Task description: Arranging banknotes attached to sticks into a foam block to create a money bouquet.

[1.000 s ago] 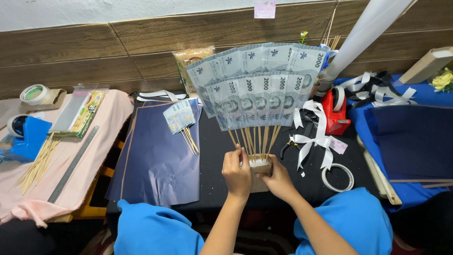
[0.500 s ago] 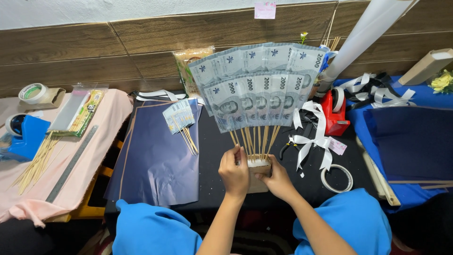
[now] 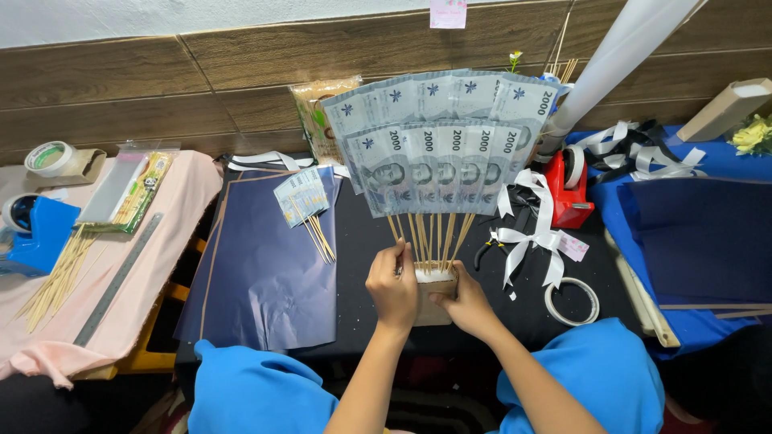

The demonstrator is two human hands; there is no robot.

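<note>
Two hands work at the middle of the black tabletop (image 3: 362,241). The left hand (image 3: 394,291) is curled, its fingers pinching a small block (image 3: 434,289) at the foot of a fan of banknotes (image 3: 438,141); the right hand (image 3: 464,304) grips the same block from the other side, fingers closed against it. The fan stands upright on thin wooden sticks (image 3: 430,237) pushed into the block, in two rows: about four notes behind and five in front, though the overlaps make an exact count uncertain. The sticks bunch too tightly to number.

Left of the hands, a smaller bundle of notes on sticks (image 3: 304,205) lies on one sheet of dark blue paper (image 3: 261,265); how many notes it holds is unclear. To the right sit one white ribbon bow (image 3: 535,233), one clear tape ring (image 3: 572,300) and one red tape dispenser (image 3: 569,189). On the pink cloth (image 3: 161,241) at far left lie a heap of loose skewers (image 3: 56,269), one grey ruler (image 3: 119,277), and one blue dispenser (image 3: 32,233), cut by the frame's edge. The block's lower part is hidden by the fingers.
</note>
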